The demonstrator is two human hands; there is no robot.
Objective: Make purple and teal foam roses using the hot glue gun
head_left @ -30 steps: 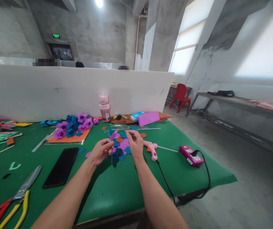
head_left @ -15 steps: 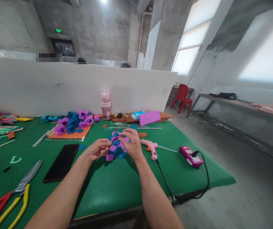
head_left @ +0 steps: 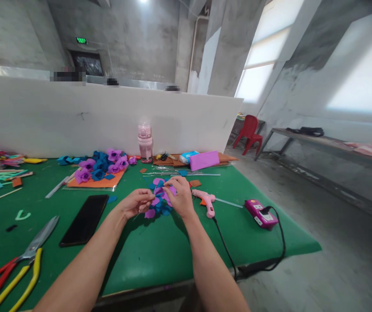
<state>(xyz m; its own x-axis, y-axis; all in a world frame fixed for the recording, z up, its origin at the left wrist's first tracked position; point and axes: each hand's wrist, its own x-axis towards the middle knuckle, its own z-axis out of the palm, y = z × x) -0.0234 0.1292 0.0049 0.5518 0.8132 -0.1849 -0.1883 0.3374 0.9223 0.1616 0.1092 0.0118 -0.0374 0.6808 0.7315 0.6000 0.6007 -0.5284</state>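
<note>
The pile of purple and blue foam petals (head_left: pixel 158 200) is lying on the green mat (head_left: pixel 160 255) near the middle of the table, and both hands are working right at it. The left hand (head_left: pixel 136 203) is curling its fingers together at the pile's near-left edge, pinching something thin that is too small to name, while the right hand (head_left: pixel 181 197) is arching over the pile's right side with its fingertips closed on a purple piece, seemingly so the two pinches can meet over the loose stock. Just beside the right hand, the pink glue gun (head_left: pixel 206 201) is lying on its side with its cord running off the mat's front edge, near enough to be picked up without a stretch. The black phone (head_left: pixel 84 219) and the scissors (head_left: pixel 33 248) are resting well to the left, leaving a bare strip of mat in front of the forearms. Finished purple and blue flowers (head_left: pixel 103 167) are sitting farther back on an orange sheet (head_left: pixel 92 182), apart from the working pile.
</note>
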